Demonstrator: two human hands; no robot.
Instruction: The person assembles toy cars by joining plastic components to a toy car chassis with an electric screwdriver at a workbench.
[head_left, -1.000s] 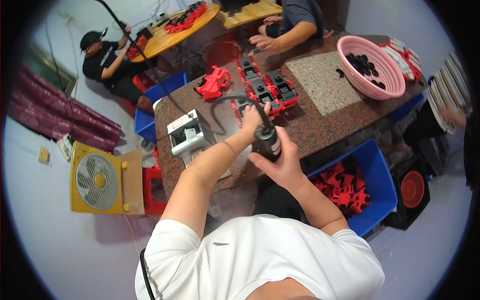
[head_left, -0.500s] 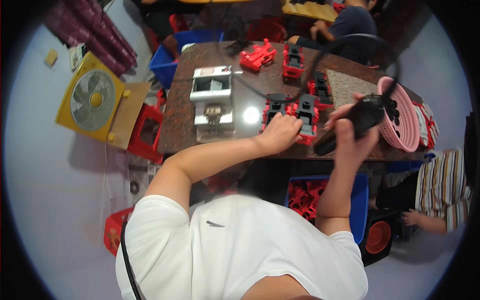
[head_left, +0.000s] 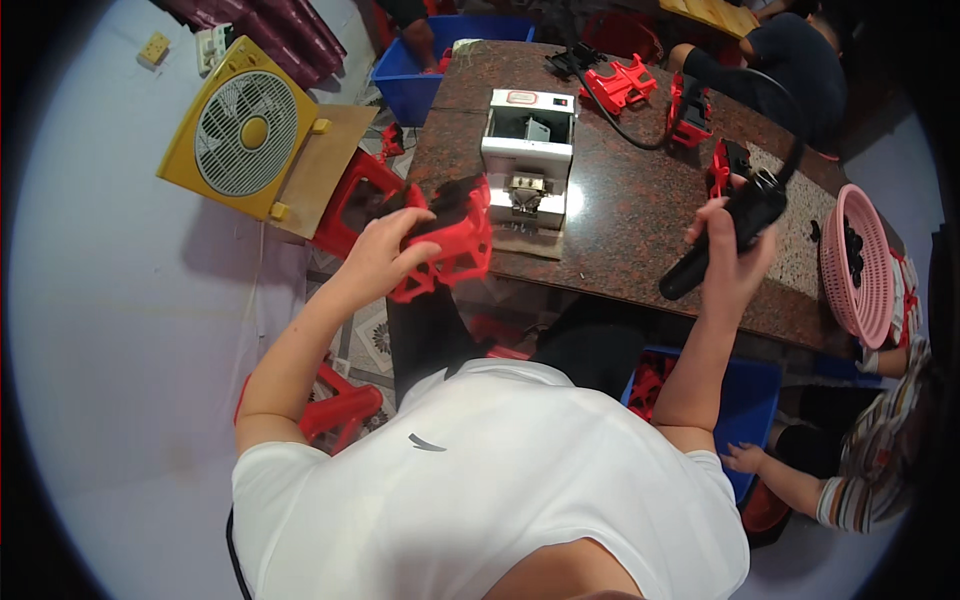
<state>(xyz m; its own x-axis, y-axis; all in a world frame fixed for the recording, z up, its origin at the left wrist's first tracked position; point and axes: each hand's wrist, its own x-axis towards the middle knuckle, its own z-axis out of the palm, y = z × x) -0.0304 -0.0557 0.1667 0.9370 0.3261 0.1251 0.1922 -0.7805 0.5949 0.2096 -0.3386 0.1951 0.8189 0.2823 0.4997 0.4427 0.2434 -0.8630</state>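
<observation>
My left hand (head_left: pixel 388 252) is off the table's front left corner, its fingers and thumb closed on red-and-black plastic housings (head_left: pixel 462 240). They look like two pieces side by side, blurred by motion and partly hidden by the hand. My right hand (head_left: pixel 738 250) grips a black corded electric screwdriver (head_left: pixel 745 218), held slanted above the table's right part with its lower end toward the front edge. Just beyond it stands another red-and-black housing (head_left: pixel 722 168). Farther back are one more such housing (head_left: pixel 690 112) and a red plastic frame (head_left: pixel 620 85).
A white-and-silver screw feeder (head_left: pixel 530 150) stands on the stone table (head_left: pixel 620 215). At right is a pink basket (head_left: pixel 878 270) with black parts. A yellow fan (head_left: pixel 235 135), a red stool (head_left: pixel 345 205) and blue bins (head_left: pixel 405 85) surround the table. Other people sit close by.
My left hand has taken the two housings from the table's front and swung them left, past its edge. The right hand still holds the screwdriver. The view has shifted.
</observation>
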